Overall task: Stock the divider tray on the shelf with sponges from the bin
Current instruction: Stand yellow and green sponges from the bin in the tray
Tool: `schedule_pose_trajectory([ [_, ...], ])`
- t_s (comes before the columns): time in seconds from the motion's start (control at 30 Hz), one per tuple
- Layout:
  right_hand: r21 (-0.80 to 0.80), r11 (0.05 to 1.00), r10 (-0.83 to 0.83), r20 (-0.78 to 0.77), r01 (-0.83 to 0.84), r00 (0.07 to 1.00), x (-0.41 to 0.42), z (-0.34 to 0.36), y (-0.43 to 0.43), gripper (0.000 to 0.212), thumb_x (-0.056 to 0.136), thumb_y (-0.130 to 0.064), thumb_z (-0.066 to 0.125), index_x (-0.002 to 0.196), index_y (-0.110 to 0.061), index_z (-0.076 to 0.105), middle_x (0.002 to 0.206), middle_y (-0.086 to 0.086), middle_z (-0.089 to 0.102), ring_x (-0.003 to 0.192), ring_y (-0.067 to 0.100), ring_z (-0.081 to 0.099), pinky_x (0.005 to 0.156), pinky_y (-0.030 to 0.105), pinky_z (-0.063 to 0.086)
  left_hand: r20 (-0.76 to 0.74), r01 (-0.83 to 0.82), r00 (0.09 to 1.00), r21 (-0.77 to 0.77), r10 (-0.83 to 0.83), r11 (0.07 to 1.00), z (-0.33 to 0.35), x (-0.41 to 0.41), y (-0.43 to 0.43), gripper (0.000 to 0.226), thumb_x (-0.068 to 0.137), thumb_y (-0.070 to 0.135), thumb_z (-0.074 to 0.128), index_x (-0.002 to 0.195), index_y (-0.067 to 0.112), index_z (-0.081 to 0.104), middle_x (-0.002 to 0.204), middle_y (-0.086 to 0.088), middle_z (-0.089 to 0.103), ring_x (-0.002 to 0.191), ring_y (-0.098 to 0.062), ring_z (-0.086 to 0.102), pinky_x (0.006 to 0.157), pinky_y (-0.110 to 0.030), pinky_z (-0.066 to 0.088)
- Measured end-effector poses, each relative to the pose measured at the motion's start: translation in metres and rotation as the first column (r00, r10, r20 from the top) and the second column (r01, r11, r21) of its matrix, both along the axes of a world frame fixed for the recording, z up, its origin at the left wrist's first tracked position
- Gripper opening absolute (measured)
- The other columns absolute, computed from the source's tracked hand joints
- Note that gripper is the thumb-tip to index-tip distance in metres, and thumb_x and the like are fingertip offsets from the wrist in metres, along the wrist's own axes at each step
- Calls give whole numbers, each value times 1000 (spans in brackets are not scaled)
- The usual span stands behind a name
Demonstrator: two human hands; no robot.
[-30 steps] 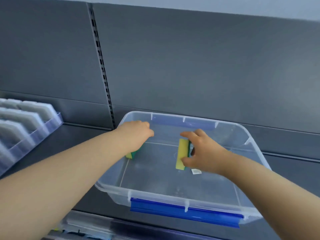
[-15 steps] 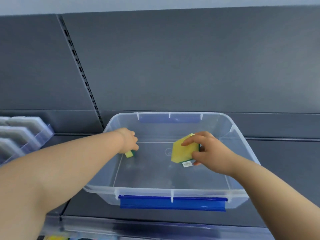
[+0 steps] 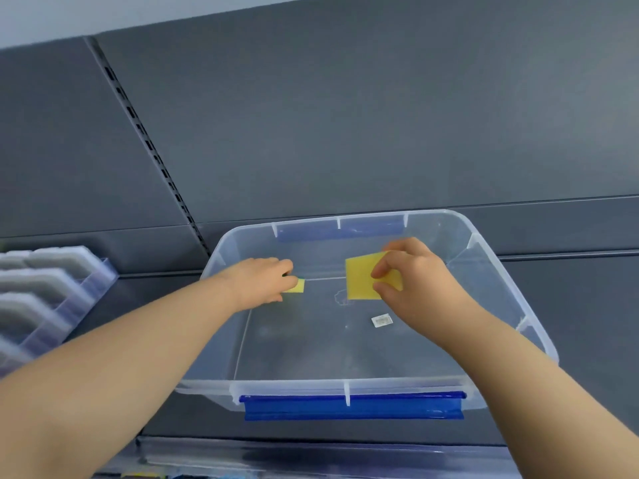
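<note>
A clear plastic bin (image 3: 511, 292) with blue latches stands on the dark shelf. Inside it, my right hand (image 3: 415, 281) pinches a yellow sponge (image 3: 361, 280) by its right side, its broad yellow face turned toward me, lifted off the bin floor. My left hand (image 3: 266, 281) grips a second yellow-and-green sponge (image 3: 297, 286) near the bin's back left; only a corner of it shows. The clear divider tray (image 3: 86, 288) sits at the left edge of the shelf, its slots holding several pale sponges.
A small white label (image 3: 381, 320) lies on the bin floor. A slotted upright (image 3: 152, 150) runs up the grey back panel. The shelf's front rail (image 3: 311, 454) is just below the bin.
My right hand has raised its sponge and turned its flat yellow face toward me, uncovering the white label. My left hand has stayed on its sponge. The view has tilted.
</note>
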State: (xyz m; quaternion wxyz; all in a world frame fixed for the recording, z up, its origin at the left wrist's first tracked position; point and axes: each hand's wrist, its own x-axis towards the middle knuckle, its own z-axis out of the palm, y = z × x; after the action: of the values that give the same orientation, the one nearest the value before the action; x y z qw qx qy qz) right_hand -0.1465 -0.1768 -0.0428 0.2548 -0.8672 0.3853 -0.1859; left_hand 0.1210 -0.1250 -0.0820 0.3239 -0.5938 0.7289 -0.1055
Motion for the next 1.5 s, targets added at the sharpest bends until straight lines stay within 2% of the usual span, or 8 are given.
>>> schedule_pose_trajectory([
  [0.23, -121, 992, -13, 166, 34, 986, 13, 7, 25, 35, 82, -5, 64, 115, -18, 59, 134, 2, 38, 98, 22, 54, 71, 11, 25, -558, -133, 807, -490, -193, 861, 29, -3, 28, 47, 72, 8, 69, 113, 20, 49, 99, -7, 57, 71, -28, 60, 57, -34, 50],
  [0.37, -184, 983, 25, 250, 22, 968, 31, 20, 61, 71, 77, 1, 67, 137, -28, 40, 134, -1, 42, 104, 5, 38, 80, 0, 22, -595, -250, 752, -655, -283, 713, 72, -2, 95, 57, 74, 5, 65, 125, 26, 49, 103, -3, 48, 71, -10, 43, 58, -25, 39],
  [0.5, -141, 990, 25, 384, 32, 923, 70, 33, 120, 71, 76, -4, 71, 135, -31, 42, 102, -28, 47, 89, -5, 40, 76, -10, 23, -609, -384, 740, -730, -285, 565, 92, 27, 199, 54, 75, 9, 56, 125, 29, 50, 106, 3, 39, 79, -6, 38, 62, -15, 33],
  [0.63, -164, 985, 119, 470, -46, 874, 133, 41, 204, 66, 76, -5, 71, 125, -40, 45, 102, -41, 44, 93, -6, 47, 79, -5, 32, -660, -541, 711, -734, -243, 411, 85, 68, 317, 41, 77, 21, 53, 117, 23, 54, 108, 10, 44, 87, -5, 43, 73, -14, 35],
  [1.0, -162, 935, 354, 448, -315, 821, 297, 25, 384, 45, 74, -23, 73, 112, -38, 54, 102, -33, 52, 97, -13, 51, 83, 3, 38, -775, -699, 630, -593, -49, 399, 44, 179, 547, 42, 81, 41, 51, 122, 31, 52, 112, 12, 55, 100, -10, 53, 85, -23, 41],
  [1.17, -132, 934, 355, 437, -332, 827, 363, 33, 408, 51, 73, -18, 75, 100, -50, 46, 101, -21, 57, 95, -2, 55, 82, 8, 44, -793, -752, 609, -578, -2, 316, 42, 225, 579, 46, 79, 32, 72, 121, 26, 54, 102, 10, 57, 86, -1, 49, 66, -11, 40],
  [1.33, -75, 929, 354, 471, -364, 808, 439, 35, 415, 54, 78, -19, 70, 110, -54, 43, 105, -17, 57, 97, 6, 58, 84, 26, 51, -799, -751, 601, -573, -18, 328, 44, 303, 584, 40, 79, 26, 68, 118, 20, 61, 110, 8, 57, 98, -1, 49, 91, -1, 29],
  [1.5, -54, 907, 389, 481, -417, 786, 535, 38, 412, 56, 82, -20, 65, 110, -60, 38, 107, -25, 51, 97, 4, 55, 81, 26, 51, -753, -699, 657, -602, 15, 385, 60, 394, 585, 41, 82, 29, 59, 121, 17, 60, 110, 7, 52, 97, 1, 46, 93, -3, 30],
])
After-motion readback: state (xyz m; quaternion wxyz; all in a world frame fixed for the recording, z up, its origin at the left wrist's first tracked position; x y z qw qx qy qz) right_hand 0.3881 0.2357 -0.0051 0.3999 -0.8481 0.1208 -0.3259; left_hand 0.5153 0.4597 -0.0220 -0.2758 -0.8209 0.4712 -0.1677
